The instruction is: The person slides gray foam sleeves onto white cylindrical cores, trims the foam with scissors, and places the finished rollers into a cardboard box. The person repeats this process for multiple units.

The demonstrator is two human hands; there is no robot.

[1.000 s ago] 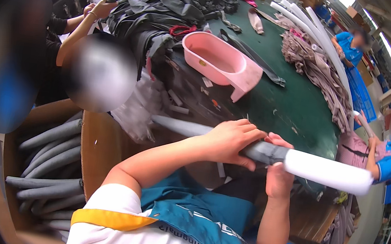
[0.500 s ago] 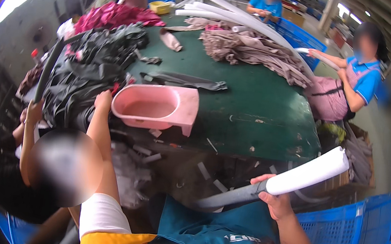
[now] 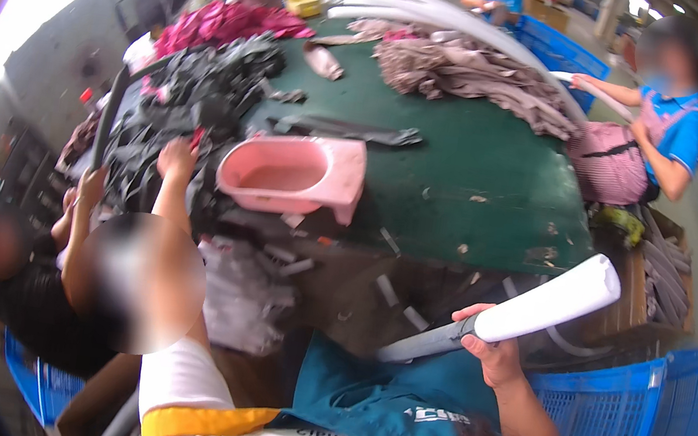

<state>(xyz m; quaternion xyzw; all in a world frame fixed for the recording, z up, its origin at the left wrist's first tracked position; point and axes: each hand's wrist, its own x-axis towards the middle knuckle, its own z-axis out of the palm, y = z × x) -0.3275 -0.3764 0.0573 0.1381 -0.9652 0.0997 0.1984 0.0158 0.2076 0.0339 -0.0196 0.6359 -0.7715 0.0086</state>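
My right hand [image 3: 487, 342] is wrapped around a thick white foam tube [image 3: 554, 300], whose lower part is covered by a grey fabric sleeve [image 3: 429, 346]. The tube slants up to the right in front of my teal apron. My left hand [image 3: 177, 162] reaches over the near edge of a dark grey fabric pile [image 3: 208, 85], fingers curled, a bit of red beside them; what they grip is hidden. To the right of that hand stands a pink plastic basin [image 3: 343, 173] on the green table [image 3: 459, 188].
At left, a co-worker in black [image 3: 31, 291] holds up a long dark grey tube [image 3: 109, 111]. Mauve cloth [image 3: 465, 70] and white tubes [image 3: 394, 8] lie farther back. Another person [image 3: 665, 127] works at right. Blue crates [image 3: 605, 419] stand beside me; scraps litter the floor.
My left hand has moved left, away from the basin and farther over the dark fabric. My right hand keeps its hold on the tube. The whole view has shifted slightly.
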